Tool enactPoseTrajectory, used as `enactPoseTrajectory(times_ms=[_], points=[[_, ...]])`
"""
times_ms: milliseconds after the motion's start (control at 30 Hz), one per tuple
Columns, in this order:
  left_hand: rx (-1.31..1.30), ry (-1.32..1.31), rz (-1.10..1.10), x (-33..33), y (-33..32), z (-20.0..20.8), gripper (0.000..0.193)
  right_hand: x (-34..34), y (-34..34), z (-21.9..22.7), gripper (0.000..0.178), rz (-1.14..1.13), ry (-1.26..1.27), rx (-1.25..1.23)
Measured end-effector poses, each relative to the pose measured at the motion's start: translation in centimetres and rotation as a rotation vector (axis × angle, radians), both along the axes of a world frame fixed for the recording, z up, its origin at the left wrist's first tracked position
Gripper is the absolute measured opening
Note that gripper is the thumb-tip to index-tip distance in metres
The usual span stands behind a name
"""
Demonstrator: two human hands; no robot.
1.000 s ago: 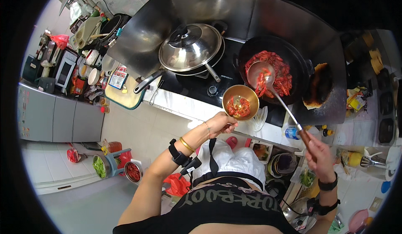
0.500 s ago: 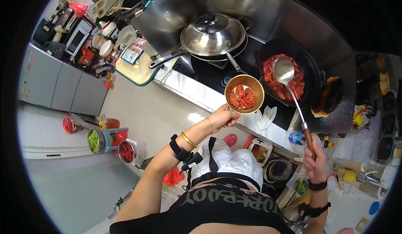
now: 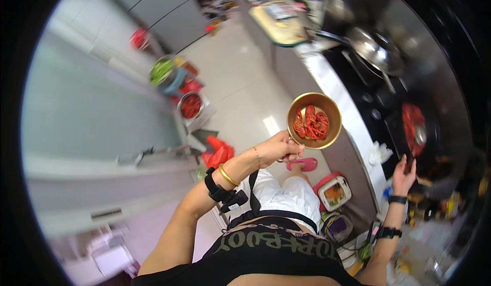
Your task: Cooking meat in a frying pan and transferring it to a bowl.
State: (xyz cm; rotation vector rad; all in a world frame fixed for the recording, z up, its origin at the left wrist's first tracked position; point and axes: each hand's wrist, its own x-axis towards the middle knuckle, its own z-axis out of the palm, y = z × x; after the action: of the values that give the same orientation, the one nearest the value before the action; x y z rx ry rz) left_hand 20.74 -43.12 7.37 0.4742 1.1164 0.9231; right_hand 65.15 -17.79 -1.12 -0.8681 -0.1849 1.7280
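Note:
In my left hand [image 3: 286, 148] is the handle of a small gold-coloured pot [image 3: 330, 137], my fingers closed around it. The pot hangs level over the floor with several red crayfish [image 3: 311, 122] inside. On the right, my right hand [image 3: 403, 178] is at the near edge of the black wok [image 3: 432, 114], its fingers apart. The metal ladle [image 3: 420, 134] has its bowl among more red crayfish [image 3: 411, 117] in the wok. Its handle end is dark and blurred by my fingertips; any contact is unclear.
A lidded pan [image 3: 376, 50] stands on the black hob, beyond a white counter edge [image 3: 332, 81]. A cutting board [image 3: 276, 27] lies farther left. On the floor side are a bowl of red crayfish [image 3: 191, 105], green vegetables [image 3: 162, 71] and a red bag [image 3: 218, 152].
The view has swung left, so the stove now sits farther right. My left hand still holds the pot. The ladle is lower in the wok and my right hand's fingers have spread from its handle.

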Motion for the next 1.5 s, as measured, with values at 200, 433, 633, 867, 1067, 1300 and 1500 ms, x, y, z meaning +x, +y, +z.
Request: enactPoseTrajectory(times_ms=[200,433,633,867,1067,1300,1500], points=[[-0.023,-0.010,0.504,0.9,-14.4,1.4,0.013,-2.8,-4.9,-2.9,0.029,0.368,-0.131,-0.119],[-0.089,0.000,0.879,4.6,-26.8,0.3,0.018,-23.7,-15.2,-1.7,0.020,1.269,-0.339,-0.290],[-0.166,-0.046,1.171,8.0,-33.9,1.9,0.021,-35.8,-21.4,-1.1,0.027,1.770,-0.656,0.140],[-0.281,-0.008,1.207,13.7,-42.5,4.3,0.038,-38.1,-27.3,-1.5,0.056,2.215,-0.566,0.398],[-0.392,0.073,1.160,18.2,-49.0,6.0,0.046,-37.8,-34.9,-0.6,0.057,2.754,-0.630,0.768],[-0.438,0.178,1.277,17.7,-50.2,4.9,0.043,-35.8,-40.3,-2.8,0.059,3.122,-0.647,1.172],[-0.490,0.109,1.697,8.1,-58.6,4.2,0.031,-40.6,-52.3,-5.7,0.066,2.879,-0.486,1.265]])
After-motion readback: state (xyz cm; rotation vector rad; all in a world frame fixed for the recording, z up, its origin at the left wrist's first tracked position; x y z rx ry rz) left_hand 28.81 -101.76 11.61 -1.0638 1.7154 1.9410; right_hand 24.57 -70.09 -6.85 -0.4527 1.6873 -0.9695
